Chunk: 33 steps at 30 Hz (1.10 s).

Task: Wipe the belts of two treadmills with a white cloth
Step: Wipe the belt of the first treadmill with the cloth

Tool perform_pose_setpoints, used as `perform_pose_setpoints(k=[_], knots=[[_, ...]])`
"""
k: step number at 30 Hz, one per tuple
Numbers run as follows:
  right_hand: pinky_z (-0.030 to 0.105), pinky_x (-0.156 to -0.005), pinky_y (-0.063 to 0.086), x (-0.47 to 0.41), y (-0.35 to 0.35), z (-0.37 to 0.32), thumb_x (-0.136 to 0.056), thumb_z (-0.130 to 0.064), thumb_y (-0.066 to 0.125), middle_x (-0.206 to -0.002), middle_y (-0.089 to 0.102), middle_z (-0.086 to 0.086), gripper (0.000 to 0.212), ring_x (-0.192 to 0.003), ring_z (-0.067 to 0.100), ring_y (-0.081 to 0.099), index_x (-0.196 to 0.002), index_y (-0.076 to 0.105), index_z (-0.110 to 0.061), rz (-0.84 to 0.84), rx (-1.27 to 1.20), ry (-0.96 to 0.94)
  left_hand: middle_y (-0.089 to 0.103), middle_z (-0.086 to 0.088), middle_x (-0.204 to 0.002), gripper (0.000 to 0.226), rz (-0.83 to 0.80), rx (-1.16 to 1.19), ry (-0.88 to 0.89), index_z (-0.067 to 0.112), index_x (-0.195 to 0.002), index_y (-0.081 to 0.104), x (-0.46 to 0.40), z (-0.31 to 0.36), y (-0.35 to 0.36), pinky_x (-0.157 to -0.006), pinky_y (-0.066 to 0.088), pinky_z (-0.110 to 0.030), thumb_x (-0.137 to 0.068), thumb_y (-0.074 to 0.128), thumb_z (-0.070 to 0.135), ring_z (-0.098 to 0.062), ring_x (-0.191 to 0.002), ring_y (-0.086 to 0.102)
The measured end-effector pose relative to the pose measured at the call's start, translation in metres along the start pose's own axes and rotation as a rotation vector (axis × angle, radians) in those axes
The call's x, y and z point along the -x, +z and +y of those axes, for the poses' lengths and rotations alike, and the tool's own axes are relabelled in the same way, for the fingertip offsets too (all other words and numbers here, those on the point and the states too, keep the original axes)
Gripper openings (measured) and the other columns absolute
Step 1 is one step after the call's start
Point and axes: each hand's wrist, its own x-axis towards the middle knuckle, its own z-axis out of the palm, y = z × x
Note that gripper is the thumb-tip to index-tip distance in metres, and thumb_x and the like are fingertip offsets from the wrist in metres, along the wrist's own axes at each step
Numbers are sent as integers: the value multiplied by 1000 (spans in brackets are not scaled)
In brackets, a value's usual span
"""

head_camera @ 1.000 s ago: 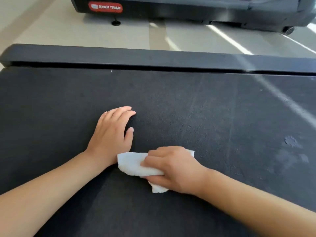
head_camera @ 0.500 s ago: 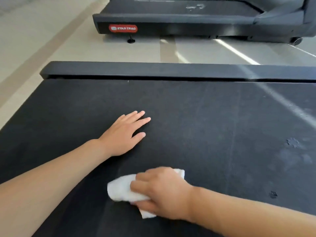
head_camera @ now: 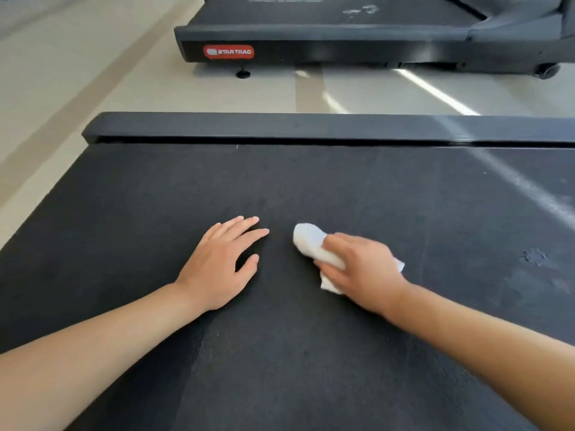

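Clutching white cloth [head_camera: 311, 244] on belt [head_camera: 342, 188], right hand [head_camera: 364, 272] slightly blurred; left hand [head_camera: 221, 265] flat.

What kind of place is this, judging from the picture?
Probably a gym or fitness room. The hands work on a wide black treadmill belt, a second treadmill with a Star Trac logo stands just beyond it, and the floor is smooth and pale.
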Motion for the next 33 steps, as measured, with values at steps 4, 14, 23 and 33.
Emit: perform_pose_setpoints(k=[4,14,23,33], knots=[[35,-60,40,41,4,-63,-93,-40,59,-84,52,-6,19,-74,19,51,-92,57,-21,-367,-234,-550,39,14,-165,58,17,-4,4,35,-152,52,-1,1,0,-128,14,-35,-98,35,49,-13,-156,28],[37,-71,46,-43,-21,49,-98,-50,52,-100,65,6,35,-89,34,64,-105,51,-16,56,329,312,24,14,-172,55,-99,-6,-5,38,-160,39,-4,0,-8,-131,13,-43,-106,36,45,-14,-161,15],[27,-65,41,90,17,-66,-93,-52,62,-84,53,-7,29,-74,13,50,-95,70,-23,-170,-242,-847,29,16,-169,59,-25,15,-3,37,-157,45,11,15,4,-131,9,-45,-99,33,46,-11,-160,15],[38,-69,42,-61,-27,79,-96,-46,54,-97,65,4,29,-92,35,62,-100,57,-18,131,170,418,35,14,-167,61,-5,1,9,36,-154,48,11,16,5,-130,13,-47,-97,31,48,-15,-159,22]])
